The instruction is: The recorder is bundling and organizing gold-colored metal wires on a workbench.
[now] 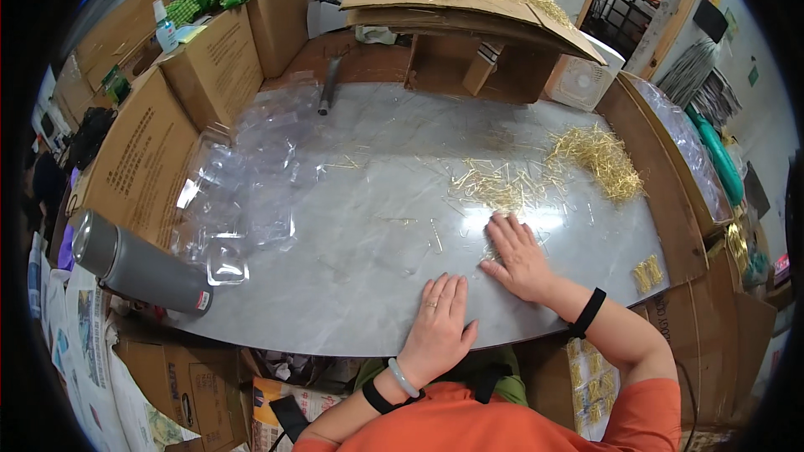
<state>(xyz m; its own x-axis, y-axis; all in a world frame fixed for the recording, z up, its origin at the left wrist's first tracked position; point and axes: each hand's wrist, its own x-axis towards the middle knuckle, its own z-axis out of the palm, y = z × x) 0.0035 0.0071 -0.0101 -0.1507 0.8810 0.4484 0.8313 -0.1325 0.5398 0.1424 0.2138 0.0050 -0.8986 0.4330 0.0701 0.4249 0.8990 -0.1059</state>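
On the grey table (352,301) my right hand (521,261) lies palm down, fingers stretched out. Its fingertips are at the near edge of a loose scatter of thin gold-coloured pins (494,186), and a few pins lie beside its thumb. Whether any are under the palm is hidden. Nearer the front edge, my left hand (438,328) rests flat with fingers extended and nothing visible in it. A single gold pin (436,235) lies ahead of it. A dense heap of the same pins (596,163) stands farther right, and small pin bundles (647,273) sit near the right edge.
Clear plastic trays (260,176) pile up at the left, beside a grey thermos bottle (142,264). A dark rod (330,85) lies behind them. An open cardboard box (486,67) stands at the back, with a white fan-like unit (584,79) next to it. Cardboard walls (670,176) border the right side.
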